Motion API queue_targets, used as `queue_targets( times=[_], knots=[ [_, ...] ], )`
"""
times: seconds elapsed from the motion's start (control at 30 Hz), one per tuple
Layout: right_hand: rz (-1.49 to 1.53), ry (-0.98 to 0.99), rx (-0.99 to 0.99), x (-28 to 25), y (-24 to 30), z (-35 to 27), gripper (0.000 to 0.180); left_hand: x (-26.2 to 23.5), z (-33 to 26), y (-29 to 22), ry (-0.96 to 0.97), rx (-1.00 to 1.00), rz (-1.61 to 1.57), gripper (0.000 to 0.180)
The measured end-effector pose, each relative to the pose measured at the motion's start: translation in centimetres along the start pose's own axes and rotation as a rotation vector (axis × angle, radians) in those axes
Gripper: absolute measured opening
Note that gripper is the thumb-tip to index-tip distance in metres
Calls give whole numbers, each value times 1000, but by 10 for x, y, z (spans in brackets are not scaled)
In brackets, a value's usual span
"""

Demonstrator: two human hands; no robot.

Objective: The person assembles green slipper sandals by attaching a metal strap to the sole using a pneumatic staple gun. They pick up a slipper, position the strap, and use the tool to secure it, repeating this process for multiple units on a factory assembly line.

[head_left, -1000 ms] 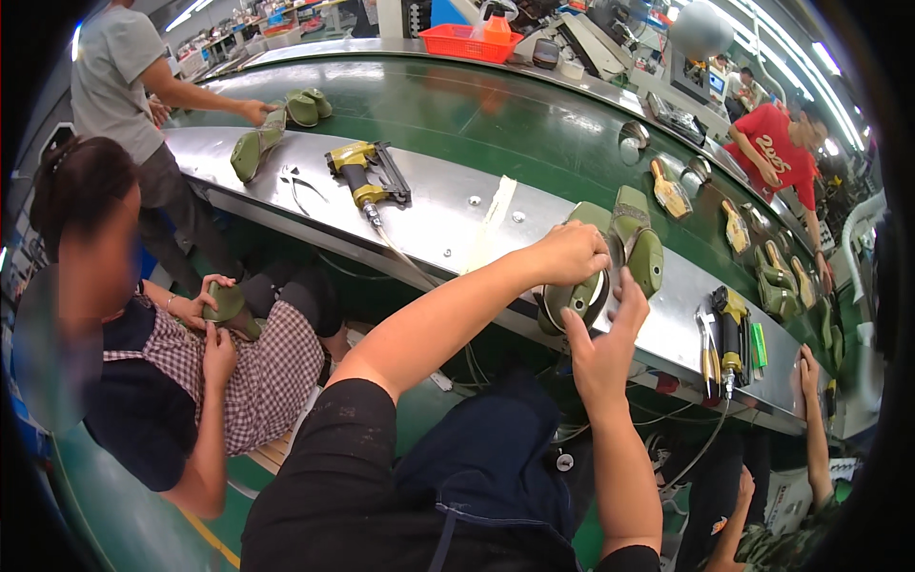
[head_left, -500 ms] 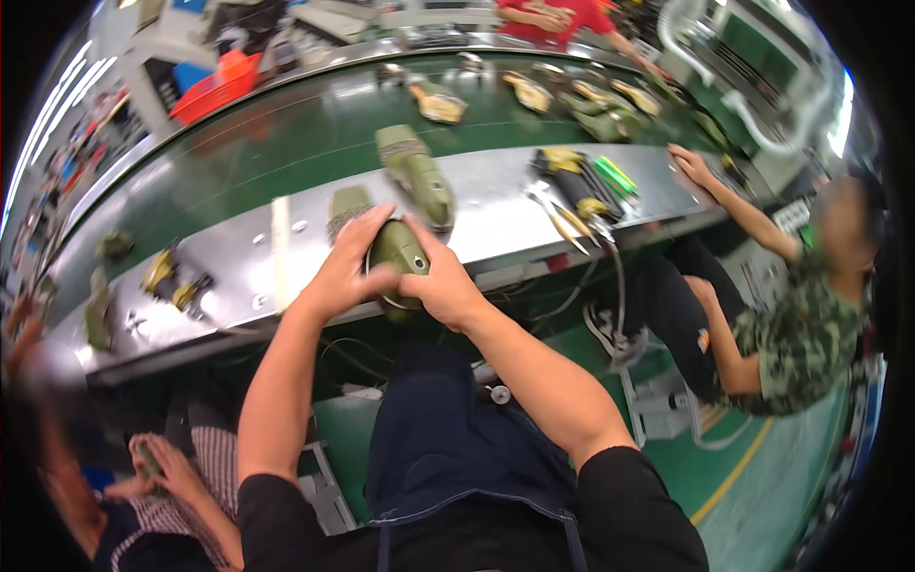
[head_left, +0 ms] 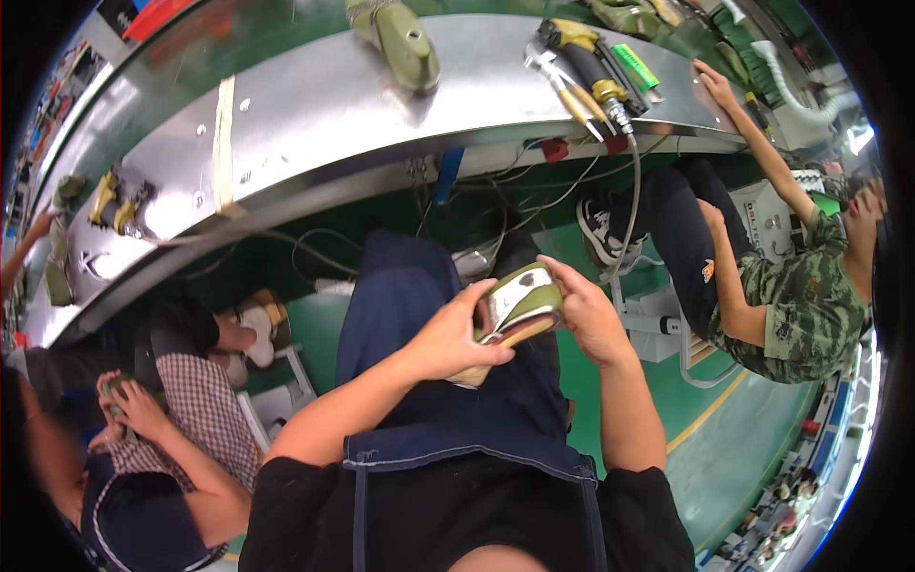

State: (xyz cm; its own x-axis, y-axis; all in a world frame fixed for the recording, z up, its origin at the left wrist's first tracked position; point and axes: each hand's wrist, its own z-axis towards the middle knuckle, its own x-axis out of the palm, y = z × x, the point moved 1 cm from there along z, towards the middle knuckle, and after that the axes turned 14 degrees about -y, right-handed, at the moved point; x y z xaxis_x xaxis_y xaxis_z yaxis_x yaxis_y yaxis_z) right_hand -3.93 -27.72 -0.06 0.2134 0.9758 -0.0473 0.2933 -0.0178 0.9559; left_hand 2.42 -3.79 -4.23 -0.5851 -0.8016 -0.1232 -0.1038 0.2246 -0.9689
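Over my lap I hold a green shoe last between both hands, clear of the bench. It shows a shiny metallic patch and a tan sole along its lower edge. My left hand is closed round its left end, with the thumb along the near side. My right hand grips the right end, fingers over the far side. A second green last lies on the metal bench ledge ahead of me.
Pincers, a yellow-black power tool and a green box lie on the ledge. Another power tool sits left. Cables hang below. Seated co-workers flank me; one rests a hand on the ledge.
Both hands have drawn the held last from the ledge back over my lap and turned it, so its sole edge shows. My view has tilted downward. The other last stays on the ledge.
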Motion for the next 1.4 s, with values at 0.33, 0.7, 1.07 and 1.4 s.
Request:
queue_targets(
  times=[0.33,0.7,1.07,1.4],
  knots=[
    [-132,-246,54,7,-68,14,66,58,9,28,-68,-478,-283,70],
    [-191,-192,114,31,-78,36,69,46,3,48,-62,-663,-524,69],
    [-529,-190,39,46,-74,44,71,40,0,65,-51,-740,-609,66],
    [-519,-117,57,46,-84,60,75,39,6,92,-18,-769,-666,61]
  ],
)
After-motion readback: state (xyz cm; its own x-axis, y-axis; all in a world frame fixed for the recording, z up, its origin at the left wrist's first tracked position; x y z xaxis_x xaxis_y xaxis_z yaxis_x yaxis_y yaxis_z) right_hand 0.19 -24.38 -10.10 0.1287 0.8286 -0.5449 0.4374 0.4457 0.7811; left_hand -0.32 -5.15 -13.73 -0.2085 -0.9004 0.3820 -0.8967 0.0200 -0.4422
